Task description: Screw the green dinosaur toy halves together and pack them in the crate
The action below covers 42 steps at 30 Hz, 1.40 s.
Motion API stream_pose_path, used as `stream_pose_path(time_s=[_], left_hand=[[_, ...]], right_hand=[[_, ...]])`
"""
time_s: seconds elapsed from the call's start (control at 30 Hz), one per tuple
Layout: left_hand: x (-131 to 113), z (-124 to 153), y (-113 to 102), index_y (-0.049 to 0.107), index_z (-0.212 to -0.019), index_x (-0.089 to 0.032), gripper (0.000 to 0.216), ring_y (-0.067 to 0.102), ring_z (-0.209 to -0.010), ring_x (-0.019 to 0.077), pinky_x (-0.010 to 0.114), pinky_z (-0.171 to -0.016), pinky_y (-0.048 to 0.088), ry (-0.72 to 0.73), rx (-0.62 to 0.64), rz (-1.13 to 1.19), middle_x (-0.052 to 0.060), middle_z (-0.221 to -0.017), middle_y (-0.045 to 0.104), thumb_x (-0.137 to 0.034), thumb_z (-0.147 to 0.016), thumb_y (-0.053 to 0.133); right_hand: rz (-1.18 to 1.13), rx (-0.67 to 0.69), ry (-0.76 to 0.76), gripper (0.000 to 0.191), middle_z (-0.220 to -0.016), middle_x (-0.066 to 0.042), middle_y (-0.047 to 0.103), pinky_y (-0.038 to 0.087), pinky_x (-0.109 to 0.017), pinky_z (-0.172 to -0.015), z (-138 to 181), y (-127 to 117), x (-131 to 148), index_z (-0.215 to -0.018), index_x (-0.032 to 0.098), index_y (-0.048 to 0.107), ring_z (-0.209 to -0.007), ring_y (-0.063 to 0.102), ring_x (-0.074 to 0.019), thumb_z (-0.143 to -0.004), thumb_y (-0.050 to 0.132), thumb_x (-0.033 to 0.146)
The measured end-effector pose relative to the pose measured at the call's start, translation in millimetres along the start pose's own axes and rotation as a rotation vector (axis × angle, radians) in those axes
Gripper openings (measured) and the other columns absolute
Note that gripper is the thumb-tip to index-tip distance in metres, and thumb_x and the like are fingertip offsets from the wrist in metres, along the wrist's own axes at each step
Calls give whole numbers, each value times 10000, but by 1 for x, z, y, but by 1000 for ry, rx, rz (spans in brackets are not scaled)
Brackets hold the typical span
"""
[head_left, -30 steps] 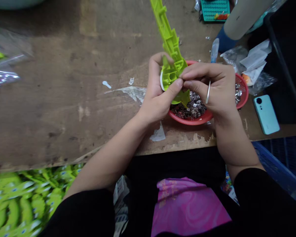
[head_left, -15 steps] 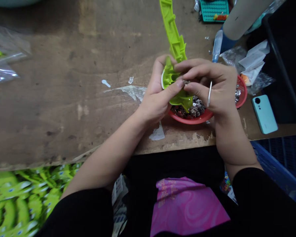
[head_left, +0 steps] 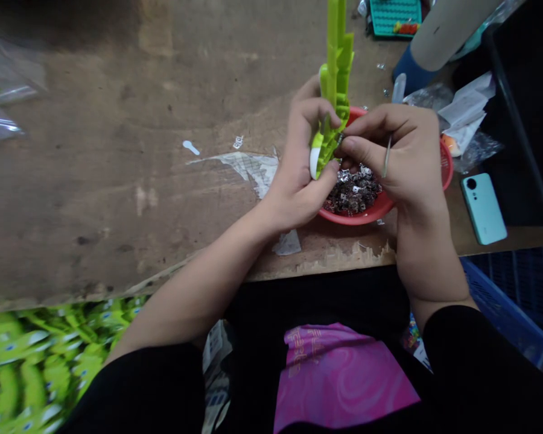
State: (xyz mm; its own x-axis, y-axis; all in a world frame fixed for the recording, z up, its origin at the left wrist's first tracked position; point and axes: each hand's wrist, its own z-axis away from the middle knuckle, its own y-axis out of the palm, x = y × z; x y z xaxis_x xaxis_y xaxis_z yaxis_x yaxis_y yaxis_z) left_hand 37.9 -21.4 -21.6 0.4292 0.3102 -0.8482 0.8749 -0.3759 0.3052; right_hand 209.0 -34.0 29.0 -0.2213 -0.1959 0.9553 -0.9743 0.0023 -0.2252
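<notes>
My left hand [head_left: 301,163] is closed around a long lime-green plastic piece [head_left: 337,72] with ribs inside and a white end. The piece stands on end, tilted so its hollow side faces my right hand [head_left: 400,147]. Thumb and fingertips of that hand pinch together at the piece's inner side; a small metal part seems to be between them, mostly hidden. A thin metal-coloured rod or ring shows by those fingers. Just below both hands is a red basket [head_left: 359,218] heaped with small metal parts [head_left: 355,190].
A light-blue phone [head_left: 485,208] lies right of a second red basket [head_left: 446,166]. Behind are a blue-based cylinder [head_left: 407,69] and a green tray [head_left: 396,17]. Many green pieces [head_left: 31,367] lie below the table's [head_left: 95,181] front edge, left. Plastic bags [head_left: 9,90] rest far left.
My left hand has turned the green piece more upright and onto its side, its white end now lower. My right hand keeps its pinch close to it. More of the metal parts shows.
</notes>
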Motion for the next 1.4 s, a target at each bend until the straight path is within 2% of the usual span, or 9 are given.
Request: stream_pose_path(time_s=[0.13, 0.27, 0.47, 0.6, 0.83, 1.03, 1.13, 1.23, 1.4], left_hand=[[1, -5, -2, 603, -1138, -295, 376, 622, -1497, 387, 572, -1230, 562, 86, 42, -67, 48, -1583, 562, -470, -890, 825], [7, -9, -2, 570, -1135, -298, 531, 596, -1518, 411, 575, -1208, 572, 33, 55, -93, 75, -1446, 613, -583, -816, 886], [16, -7, 0, 543, -1162, -322, 495, 721, -1314, 332, 517, -1056, 653, -29, 31, 3, 46, -1245, 636, -484, -840, 882], [1, -1, 2, 575, -1183, -322, 400, 705, -1366, 335, 510, -1108, 647, -52, 38, 7, 58, -1334, 673, -403, -885, 831], [-10, 1, -3, 638, -1115, -323, 364, 437, -1668, 377, 523, -1357, 455, -96, 20, -133, 37, -1618, 564, -273, -836, 867], [-14, -9, -3, 607, -1134, -369, 463, 739, -1262, 289, 486, -1115, 636, -274, -113, 296, -35, -1171, 721, -181, -780, 839], [-19, -14, -5, 622, -1157, -350, 443, 682, -1448, 329, 526, -1166, 627, -427, -129, 331, -8, -1242, 776, -212, -774, 796], [-20, -18, -8, 664, -1189, -345, 462, 618, -1554, 364, 567, -1199, 612, -461, -122, 296, 28, -1309, 808, -265, -753, 792], [-18, -19, -9, 679, -1200, -390, 486, 617, -1566, 364, 580, -1173, 639, -469, -59, 273, 1, -1345, 815, -286, -741, 800]], right_hand=[[78, -19, -15, 403, -815, 5, 770, 717, -374, -781, 3, -2, 3, -930, 246, 804, -810, 806, -224, -858, 981, 602], [44, 3, -51, 402, -813, 1, 791, 706, -334, -725, 2, -1, 3, -915, 242, 817, -727, 774, -188, -863, 983, 604], [-132, 46, -120, 439, -727, 35, 784, 670, -278, -619, -1, -1, 3, -885, 238, 848, -613, 739, -139, -818, 1000, 644], [-5, 25, -89, 475, -772, 15, 794, 694, -350, -678, 1, -2, 1, -917, 235, 847, -669, 759, -183, -829, 977, 684], [221, -112, -179, 155, -792, 31, 821, 605, -326, -678, 10, 12, 18, -816, 250, 832, -705, 748, -179, -868, 963, 188], [718, -455, -45, 137, -759, -65, 802, 533, -371, -715, 13, -63, 19, -848, 194, 871, -690, 699, -198, -963, 797, 185], [1050, -142, 344, 168, -743, -69, 794, 583, -435, -867, 9, -108, -5, -830, 183, 879, -758, 713, -237, -786, 859, 21], [1108, 133, 403, 156, -881, -97, 849, 614, -516, -1011, 4, -125, -23, -864, 187, 879, -904, 796, -314, -823, 801, 57], [964, -18, 271, 190, -1024, -116, 875, 640, -556, -1026, 11, -128, -23, -981, 199, 888, -1004, 824, -342, -913, 715, 158]])
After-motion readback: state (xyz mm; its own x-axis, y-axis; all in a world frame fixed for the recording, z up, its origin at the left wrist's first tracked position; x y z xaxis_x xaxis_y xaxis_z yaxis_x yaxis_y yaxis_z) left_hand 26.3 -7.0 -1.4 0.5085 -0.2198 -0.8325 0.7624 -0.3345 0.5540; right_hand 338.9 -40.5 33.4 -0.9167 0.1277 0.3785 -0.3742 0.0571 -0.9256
